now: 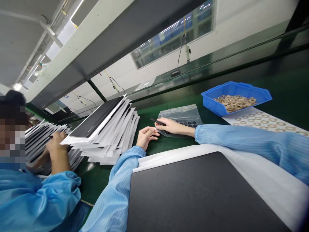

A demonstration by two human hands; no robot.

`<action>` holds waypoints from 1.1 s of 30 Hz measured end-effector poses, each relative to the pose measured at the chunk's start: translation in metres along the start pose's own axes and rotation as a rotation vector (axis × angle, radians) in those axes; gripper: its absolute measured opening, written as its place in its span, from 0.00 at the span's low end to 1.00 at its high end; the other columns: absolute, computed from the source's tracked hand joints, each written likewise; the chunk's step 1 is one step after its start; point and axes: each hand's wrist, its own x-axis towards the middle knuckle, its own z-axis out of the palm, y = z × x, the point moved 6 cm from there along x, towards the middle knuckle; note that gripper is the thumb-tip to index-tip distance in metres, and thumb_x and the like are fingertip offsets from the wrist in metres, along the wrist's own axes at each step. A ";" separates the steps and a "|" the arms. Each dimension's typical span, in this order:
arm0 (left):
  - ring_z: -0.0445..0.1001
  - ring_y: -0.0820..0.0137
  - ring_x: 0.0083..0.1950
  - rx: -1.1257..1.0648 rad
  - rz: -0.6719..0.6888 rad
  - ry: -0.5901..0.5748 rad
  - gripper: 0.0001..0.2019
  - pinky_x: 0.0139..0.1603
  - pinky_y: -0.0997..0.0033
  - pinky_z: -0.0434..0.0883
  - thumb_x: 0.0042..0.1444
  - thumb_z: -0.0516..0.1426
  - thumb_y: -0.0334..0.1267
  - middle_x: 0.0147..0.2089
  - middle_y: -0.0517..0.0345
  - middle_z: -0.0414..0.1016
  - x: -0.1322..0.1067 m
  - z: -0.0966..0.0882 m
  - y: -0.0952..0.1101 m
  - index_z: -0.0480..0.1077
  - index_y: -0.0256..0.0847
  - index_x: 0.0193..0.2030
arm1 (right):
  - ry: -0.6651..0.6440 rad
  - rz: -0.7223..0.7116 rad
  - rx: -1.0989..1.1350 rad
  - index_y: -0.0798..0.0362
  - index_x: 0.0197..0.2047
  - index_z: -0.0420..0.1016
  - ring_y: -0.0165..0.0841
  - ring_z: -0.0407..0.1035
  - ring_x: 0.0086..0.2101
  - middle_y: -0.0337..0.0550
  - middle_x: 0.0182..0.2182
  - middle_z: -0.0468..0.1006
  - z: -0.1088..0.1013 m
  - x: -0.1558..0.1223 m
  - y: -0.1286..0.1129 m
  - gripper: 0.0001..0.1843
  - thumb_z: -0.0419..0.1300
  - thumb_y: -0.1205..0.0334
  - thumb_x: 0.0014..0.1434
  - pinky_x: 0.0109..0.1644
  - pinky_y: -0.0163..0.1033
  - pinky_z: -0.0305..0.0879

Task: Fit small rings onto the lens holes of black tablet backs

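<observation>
My right hand is closed around a slim black pen-like tool, which sticks out past the fingers to the left. Close against its fingertips, my left hand has thumb and forefinger pinched together; what lies between them is too small to make out. Under and behind my right hand is a clear plastic bag with several small black round pieces. In front of my arms, a large flat black panel rests on white wrapping sheet.
At left stands a tall stack of black panels interleaved with white sheets. A blue bin of tan rings sits back right, beside a white sheet with rings. A co-worker handles another stack at far left. A shelf beam crosses overhead.
</observation>
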 end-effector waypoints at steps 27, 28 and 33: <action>0.73 0.71 0.37 0.089 -0.010 0.027 0.12 0.36 0.67 0.74 0.62 0.55 0.41 0.43 0.54 0.71 -0.002 0.000 -0.004 0.67 0.35 0.48 | 0.061 0.136 0.031 0.58 0.31 0.77 0.31 0.68 0.28 0.41 0.25 0.77 -0.005 -0.003 0.003 0.10 0.61 0.58 0.50 0.31 0.32 0.58; 0.73 0.71 0.37 0.093 -0.011 0.029 0.12 0.36 0.67 0.74 0.62 0.55 0.41 0.42 0.54 0.71 -0.001 0.000 -0.004 0.67 0.35 0.47 | 0.058 0.134 0.031 0.58 0.31 0.77 0.31 0.68 0.28 0.41 0.25 0.77 -0.005 -0.003 0.003 0.10 0.61 0.58 0.50 0.31 0.32 0.57; 0.73 0.71 0.38 0.111 -0.017 0.027 0.12 0.37 0.67 0.74 0.62 0.55 0.40 0.43 0.54 0.71 -0.001 -0.001 -0.004 0.67 0.35 0.48 | 0.036 0.106 0.052 0.57 0.32 0.78 0.30 0.68 0.28 0.41 0.27 0.77 -0.004 -0.003 0.000 0.10 0.61 0.59 0.50 0.32 0.32 0.57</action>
